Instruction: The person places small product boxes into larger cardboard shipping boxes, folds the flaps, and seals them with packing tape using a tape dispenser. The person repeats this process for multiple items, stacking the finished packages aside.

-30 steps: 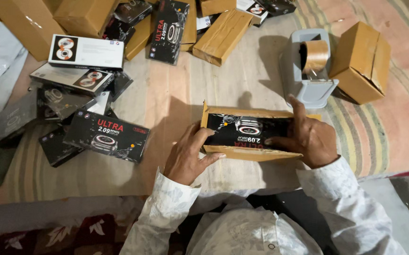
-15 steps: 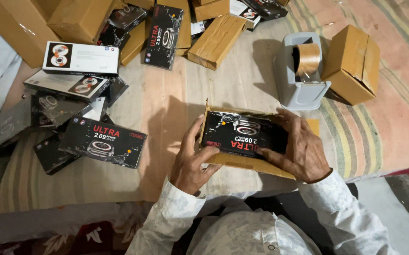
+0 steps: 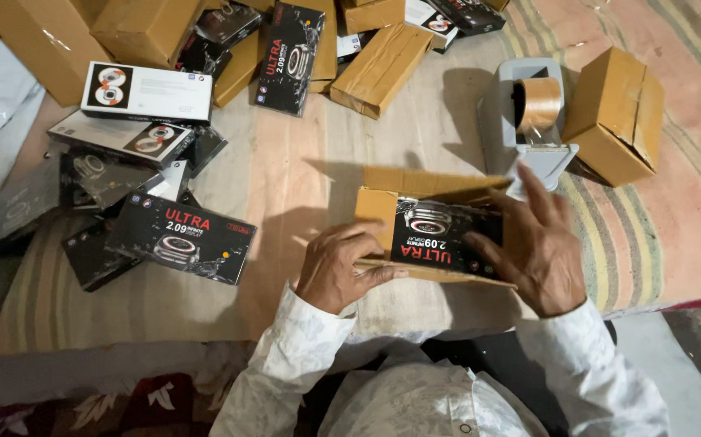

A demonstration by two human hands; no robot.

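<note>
Left hand (image 3: 340, 267) gripping left end of open brown carton (image 3: 383, 212), right hand (image 3: 538, 247) fingers spread, pressing black product box (image 3: 446, 235) inside carton, carton just in front of grey tape dispenser (image 3: 520, 129), second black box (image 3: 182, 236) left of carton

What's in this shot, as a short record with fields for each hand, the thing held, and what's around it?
left hand: grips the left end of the open brown carton
right hand: rests on the black product box inside that carton
behind: grey tape dispenser
left side: heap of black and white product boxes
surface: striped mat
</note>
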